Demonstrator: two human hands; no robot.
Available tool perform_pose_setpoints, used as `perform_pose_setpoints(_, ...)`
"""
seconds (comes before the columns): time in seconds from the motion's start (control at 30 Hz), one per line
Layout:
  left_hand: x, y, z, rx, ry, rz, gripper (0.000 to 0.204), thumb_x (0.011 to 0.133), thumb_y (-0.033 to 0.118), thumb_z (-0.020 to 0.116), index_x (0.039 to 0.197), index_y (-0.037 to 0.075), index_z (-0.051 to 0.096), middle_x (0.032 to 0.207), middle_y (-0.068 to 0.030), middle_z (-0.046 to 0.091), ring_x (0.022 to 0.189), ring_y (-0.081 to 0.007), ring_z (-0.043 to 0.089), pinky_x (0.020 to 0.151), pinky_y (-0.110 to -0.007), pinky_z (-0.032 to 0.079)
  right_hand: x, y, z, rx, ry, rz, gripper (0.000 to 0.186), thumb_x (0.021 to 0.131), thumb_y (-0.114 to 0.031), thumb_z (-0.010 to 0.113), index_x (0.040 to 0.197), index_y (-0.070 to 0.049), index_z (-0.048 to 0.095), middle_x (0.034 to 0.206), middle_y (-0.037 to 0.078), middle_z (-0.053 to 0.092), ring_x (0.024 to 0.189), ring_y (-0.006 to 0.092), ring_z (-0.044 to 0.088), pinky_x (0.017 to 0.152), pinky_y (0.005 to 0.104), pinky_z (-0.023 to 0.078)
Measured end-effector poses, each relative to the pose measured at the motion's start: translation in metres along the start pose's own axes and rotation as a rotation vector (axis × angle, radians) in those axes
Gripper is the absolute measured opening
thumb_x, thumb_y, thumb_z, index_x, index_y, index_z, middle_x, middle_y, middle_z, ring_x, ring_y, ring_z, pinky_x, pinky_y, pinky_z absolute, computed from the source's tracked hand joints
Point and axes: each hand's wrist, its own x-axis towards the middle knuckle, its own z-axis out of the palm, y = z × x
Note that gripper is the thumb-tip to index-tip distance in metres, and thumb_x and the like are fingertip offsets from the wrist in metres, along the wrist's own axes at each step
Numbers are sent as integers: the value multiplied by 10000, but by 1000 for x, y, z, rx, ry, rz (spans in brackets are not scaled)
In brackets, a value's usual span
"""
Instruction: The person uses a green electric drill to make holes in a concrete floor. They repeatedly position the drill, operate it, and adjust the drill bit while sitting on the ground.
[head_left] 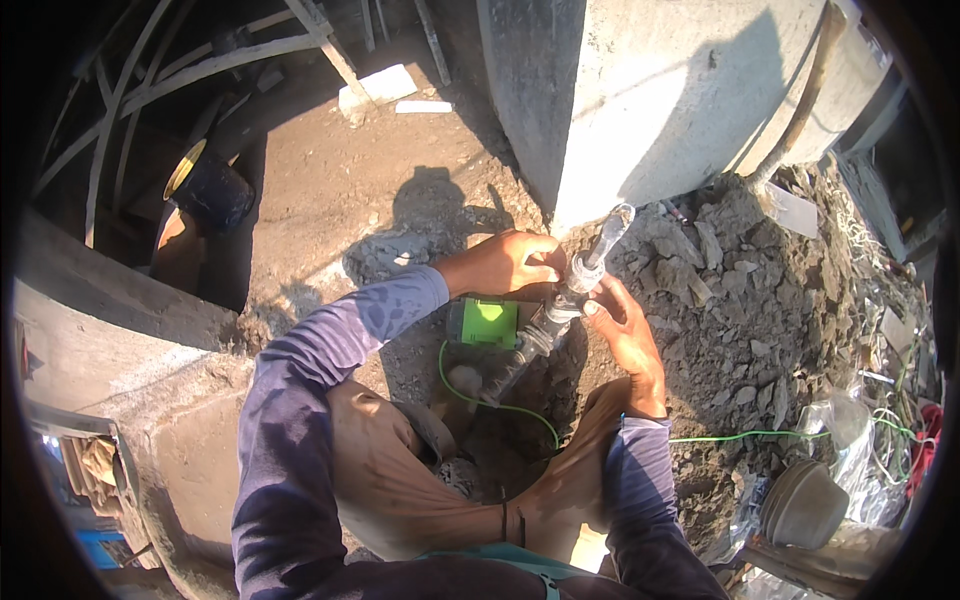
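I squat on bare dirt and hold a grey power drill [545, 330] with a green body [488, 322] in front of me. My left hand [510, 262] grips the chuck end from the left. My right hand [625, 330] touches the same spot from the right, thumb on the chuck. A thick pale bit [608, 238] sticks up from the chuck toward a large concrete block [680, 90]. A green cord [500, 405] runs from the drill down between my knees and off to the right.
Broken concrete rubble [730, 290] lies heaped to the right of the block. A round grey dish [800, 505] and plastic wrap with wires [880, 440] lie at the lower right. A dark round container [205, 185] and curved metal bars [150, 90] stand at the upper left.
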Motion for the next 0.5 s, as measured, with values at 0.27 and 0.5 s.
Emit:
perform_pose_setpoints(0.27, 0, -2, 3, -33, -39, -66, 266, 1060, 250, 737, 1216, 41, 681, 1109, -197, 772, 1020, -321, 734, 913, -468, 559, 1, 0, -1, -16, -3, 36, 757, 1029, -301, 803, 1650, -14, 480, 1539, 200, 631, 1456, 285, 576, 1224, 425, 450)
perform_pose_setpoints(0.5, -3, -4, 9, -184, 11, -65, 268, 1072, 253, 725, 1232, 41, 688, 1067, -162, 766, 1012, -268, 727, 902, -444, 555, 3, -1, 0, 11, -5, 18, 728, 1033, -268, 790, 1644, -13, 488, 1527, 211, 640, 1457, 289, 573, 1225, 423, 447)
